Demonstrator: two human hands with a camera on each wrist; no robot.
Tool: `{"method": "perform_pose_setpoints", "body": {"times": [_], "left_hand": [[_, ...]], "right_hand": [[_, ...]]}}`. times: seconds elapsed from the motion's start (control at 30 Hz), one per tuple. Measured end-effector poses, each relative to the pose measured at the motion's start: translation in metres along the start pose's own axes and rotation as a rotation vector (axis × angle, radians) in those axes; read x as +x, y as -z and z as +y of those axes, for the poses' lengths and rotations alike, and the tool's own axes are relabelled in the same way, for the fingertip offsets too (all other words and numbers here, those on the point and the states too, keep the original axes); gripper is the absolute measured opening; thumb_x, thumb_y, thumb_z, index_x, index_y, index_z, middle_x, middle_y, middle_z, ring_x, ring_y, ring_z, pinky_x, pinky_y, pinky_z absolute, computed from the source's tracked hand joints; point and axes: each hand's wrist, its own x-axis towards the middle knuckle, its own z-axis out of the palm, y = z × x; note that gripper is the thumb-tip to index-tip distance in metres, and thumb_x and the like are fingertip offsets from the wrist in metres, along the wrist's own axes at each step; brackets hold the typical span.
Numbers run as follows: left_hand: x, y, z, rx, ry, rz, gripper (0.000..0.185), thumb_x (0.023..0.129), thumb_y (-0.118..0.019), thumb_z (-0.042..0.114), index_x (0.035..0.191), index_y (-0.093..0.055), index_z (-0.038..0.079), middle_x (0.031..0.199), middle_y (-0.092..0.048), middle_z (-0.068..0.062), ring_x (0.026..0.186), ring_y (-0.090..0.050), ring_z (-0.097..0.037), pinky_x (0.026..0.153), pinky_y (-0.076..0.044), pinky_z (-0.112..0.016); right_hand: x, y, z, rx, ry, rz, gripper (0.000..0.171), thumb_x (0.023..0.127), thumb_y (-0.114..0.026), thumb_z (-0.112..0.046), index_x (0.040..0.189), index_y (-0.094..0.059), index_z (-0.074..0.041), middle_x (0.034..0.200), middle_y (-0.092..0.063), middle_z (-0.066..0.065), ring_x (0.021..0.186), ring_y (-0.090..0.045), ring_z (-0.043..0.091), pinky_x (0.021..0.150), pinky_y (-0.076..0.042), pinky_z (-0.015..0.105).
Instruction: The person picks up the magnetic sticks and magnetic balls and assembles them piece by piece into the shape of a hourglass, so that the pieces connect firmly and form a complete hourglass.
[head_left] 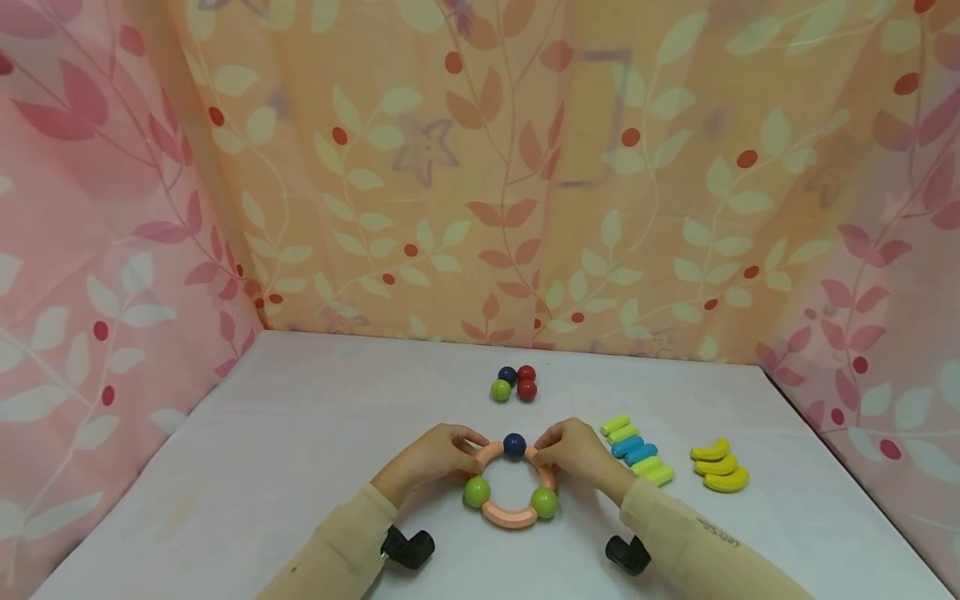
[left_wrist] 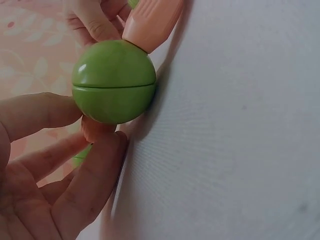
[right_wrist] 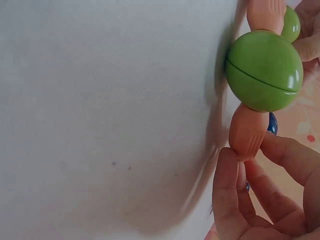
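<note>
A toy ring of peach curved pieces and balls lies toward the front of the white table. Its blue ball is at the back, with a green ball at front left and another green ball at front right. My left hand pinches the left curved piece, partly hidden behind the green ball in the left wrist view. Opposite it, my right hand grips the right curved piece between thumb and fingers, just beyond a green ball in the right wrist view.
Behind the ring sit loose balls: a blue one, a green one and two red ones. Several yellow-green and blue sticks lie right of the right hand. Farther right are three toy bananas. Patterned cloth walls the table.
</note>
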Motion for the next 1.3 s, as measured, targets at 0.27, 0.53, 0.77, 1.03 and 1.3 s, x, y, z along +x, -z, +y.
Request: {"method": "perform_pose_setpoints", "body": {"times": [0.27,0.53,0.77,1.03,1.3], "left_hand": [[0.001,0.003,-0.002,0.024,0.037,-0.027,0.034,0.081,-0.08,0.017,0.113,-0.071,0.008,0.093,-0.063,-0.009,0.078,-0.061,-0.017,0.068,-0.049,-0.025],[0.007,0.003,-0.003,-0.044,-0.002,-0.026,0.038,0.084,-0.077,0.014,0.12,-0.068,0.006,0.097,-0.059,-0.01,0.082,-0.06,-0.016,0.071,-0.054,-0.025],[0.01,0.0,-0.01,-0.112,-0.016,-0.025,0.04,0.089,-0.072,0.011,0.127,-0.063,0.003,0.098,-0.06,-0.011,0.081,-0.065,-0.014,0.074,-0.06,-0.028],[0.01,0.004,-0.008,-0.095,0.001,-0.058,0.039,0.091,-0.069,0.014,0.128,-0.061,0.003,0.104,-0.059,-0.01,0.085,-0.064,-0.014,0.079,-0.059,-0.029],[0.012,0.004,-0.013,-0.077,0.016,-0.069,0.037,0.093,-0.068,0.018,0.127,-0.061,0.004,0.103,-0.062,-0.009,0.086,-0.064,-0.014,0.08,-0.059,-0.029]], "right_hand": [[-0.008,0.003,0.012,0.115,-0.065,-0.065,0.02,0.081,-0.079,-0.013,0.099,-0.073,-0.004,0.082,-0.068,0.005,0.065,-0.061,0.015,0.06,-0.054,0.024],[-0.002,0.009,0.012,0.157,-0.064,-0.023,0.028,0.083,-0.078,-0.013,0.108,-0.072,0.0,0.091,-0.068,0.008,0.069,-0.061,0.015,0.064,-0.056,0.025],[0.004,0.011,0.015,0.208,-0.067,-0.017,0.027,0.085,-0.076,-0.011,0.11,-0.071,0.001,0.099,-0.07,0.009,0.072,-0.064,0.015,0.07,-0.061,0.029],[0.014,0.052,0.023,0.182,0.042,0.016,0.039,0.086,-0.078,-0.024,0.116,-0.07,-0.001,0.11,-0.074,0.009,0.091,-0.069,0.018,0.086,-0.06,0.038],[0.024,0.092,0.06,0.195,0.06,0.021,0.062,0.086,-0.074,-0.046,0.131,-0.062,-0.005,0.124,-0.07,0.008,0.109,-0.064,0.019,0.103,-0.05,0.048]]}}
